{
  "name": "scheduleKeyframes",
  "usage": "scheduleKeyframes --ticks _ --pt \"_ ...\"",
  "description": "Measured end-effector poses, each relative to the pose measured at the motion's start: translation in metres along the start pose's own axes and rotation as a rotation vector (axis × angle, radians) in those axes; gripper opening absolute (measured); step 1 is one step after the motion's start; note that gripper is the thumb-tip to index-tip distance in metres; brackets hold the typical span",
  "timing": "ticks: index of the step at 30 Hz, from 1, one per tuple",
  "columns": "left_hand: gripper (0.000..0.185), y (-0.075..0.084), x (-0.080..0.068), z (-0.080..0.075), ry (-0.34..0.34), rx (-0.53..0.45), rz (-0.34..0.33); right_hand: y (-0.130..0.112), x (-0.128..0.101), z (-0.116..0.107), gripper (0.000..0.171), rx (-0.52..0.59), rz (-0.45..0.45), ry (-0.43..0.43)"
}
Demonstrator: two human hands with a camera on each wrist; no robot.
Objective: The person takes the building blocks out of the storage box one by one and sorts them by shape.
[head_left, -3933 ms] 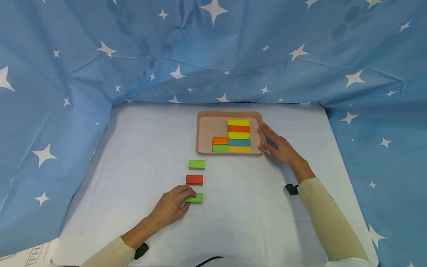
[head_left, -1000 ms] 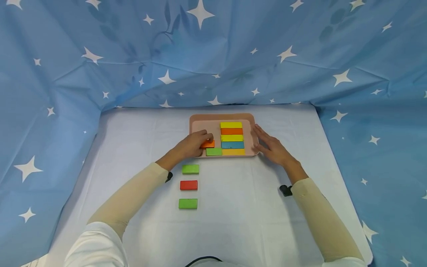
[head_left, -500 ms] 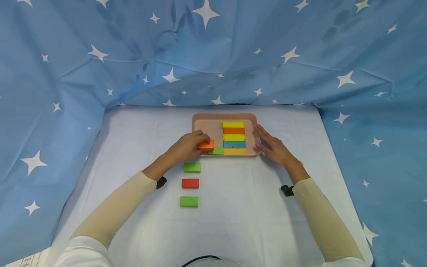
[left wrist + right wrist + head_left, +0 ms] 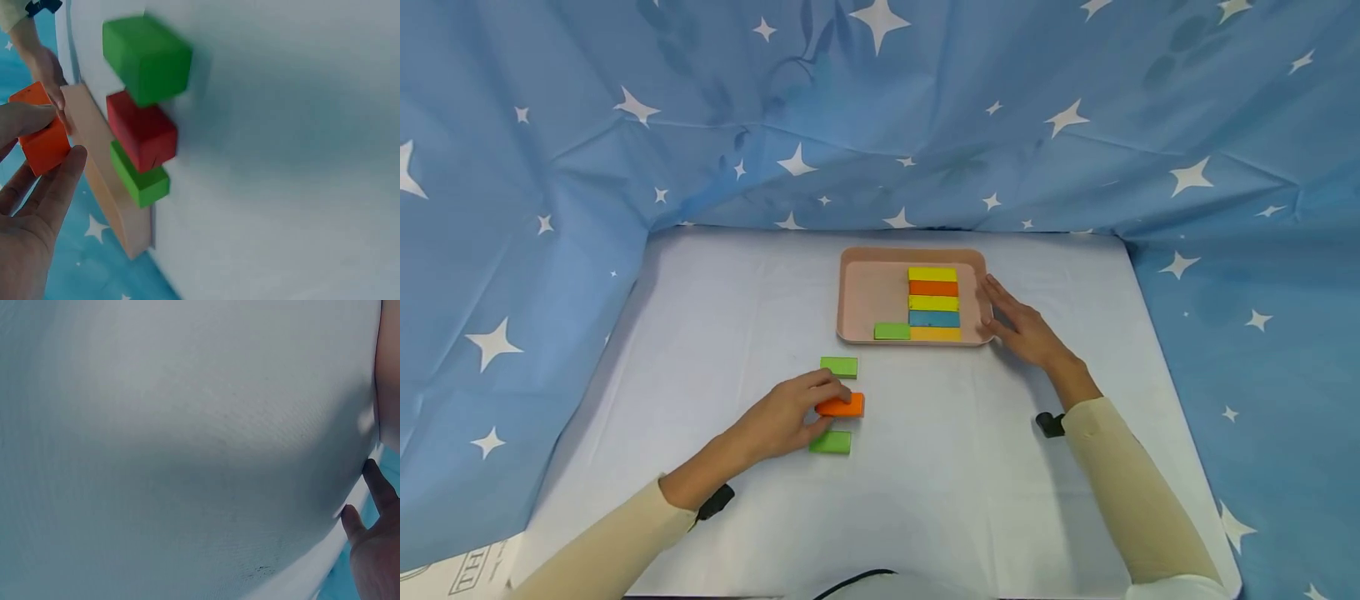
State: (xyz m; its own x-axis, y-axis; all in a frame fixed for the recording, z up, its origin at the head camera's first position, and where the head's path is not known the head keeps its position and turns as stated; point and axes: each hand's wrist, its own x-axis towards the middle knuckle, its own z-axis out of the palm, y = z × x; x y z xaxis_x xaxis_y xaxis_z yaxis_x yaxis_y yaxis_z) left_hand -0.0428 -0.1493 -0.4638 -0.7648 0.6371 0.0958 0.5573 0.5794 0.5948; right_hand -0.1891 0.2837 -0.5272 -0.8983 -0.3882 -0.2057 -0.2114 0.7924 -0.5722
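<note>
My left hand (image 4: 784, 417) pinches an orange block (image 4: 848, 405) between thumb and fingers; the left wrist view shows the orange block (image 4: 47, 147) held above the table. From the head it overlaps the red block (image 4: 142, 131), hiding it. One green block (image 4: 844, 365) lies beyond the held block and another green block (image 4: 831, 443) lies nearer me. My right hand (image 4: 1028, 333) rests with extended fingers against the right rim of the pink tray (image 4: 872, 287). In the right wrist view, the right hand's fingers (image 4: 378, 484) show at the right edge.
Inside the tray, a column of yellow, orange and blue blocks (image 4: 934, 319) stands toward the right, with a green block (image 4: 892, 332) at its lower left. A white cloth (image 4: 925, 483) covers the table. A blue star-patterned curtain (image 4: 880, 117) surrounds its back and sides.
My left hand went from the near green block to the tray, took the orange block from above the tray's green one, and carried it back toward me. The right hand stays at the tray.
</note>
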Motion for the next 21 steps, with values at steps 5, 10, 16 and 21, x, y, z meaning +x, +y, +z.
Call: scheduleKeyframes --ticks 5,10,16,21 --pt "0.038 0.014 -0.038 0.013 0.003 -0.018 0.0 0.0 0.0 0.0 0.074 0.002 -0.001 0.005" --pt "0.041 0.018 -0.068 0.029 0.004 -0.054 -0.006 0.0 0.0 0.0 0.072 0.003 -0.005 0.019" --pt "0.041 0.015 -0.082 0.053 -0.007 -0.071 -0.009 0.002 0.0 -0.001 0.073 -0.004 0.008 0.019" --pt "0.042 0.011 -0.087 0.067 0.033 0.008 0.028 0.002 0.002 0.001 0.073 -0.002 0.018 0.012"
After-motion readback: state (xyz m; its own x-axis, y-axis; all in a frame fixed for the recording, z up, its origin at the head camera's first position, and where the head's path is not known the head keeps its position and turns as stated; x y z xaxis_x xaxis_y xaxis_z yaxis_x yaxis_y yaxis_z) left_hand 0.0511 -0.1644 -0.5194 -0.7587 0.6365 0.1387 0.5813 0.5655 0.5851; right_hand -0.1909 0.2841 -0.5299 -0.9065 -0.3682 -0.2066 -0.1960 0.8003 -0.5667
